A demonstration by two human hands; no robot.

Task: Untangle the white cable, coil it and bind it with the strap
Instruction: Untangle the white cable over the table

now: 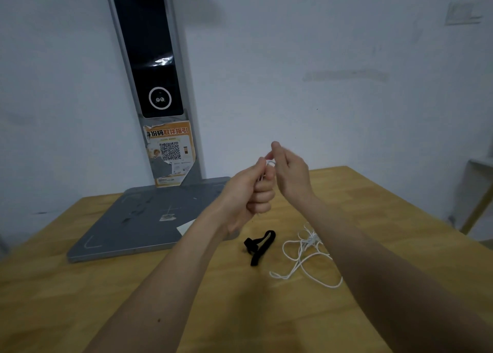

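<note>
white cable (304, 256) lies in a loose tangle on the wooden tabletop (386, 219), right of centre, loops spread toward the near side. one small loop of it is lifted and shows between the two hands, above the far part of the tabletop; how it joins the tangle is hidden.

black strap (260, 246) lies flat just left of the tangle, apart from it, partly folded on itself.

bare wood lies to the near left of the strap and beyond the tangle toward the far right edge, which runs diagonally. far left is taken up by a grey base plate (138, 219) with a grey upright post (157, 86) carrying a dark screen and an orange sticker with a qr code. a white paper corner pokes out at the plate's near right edge.

left hand (250, 195): fingers curled into a fist, thumb up, gripping the cable. right hand (289, 171): raised just beside it, fingertips pinching the small loop. both forearms reach in from the near edge, over strap and tangle.
</note>
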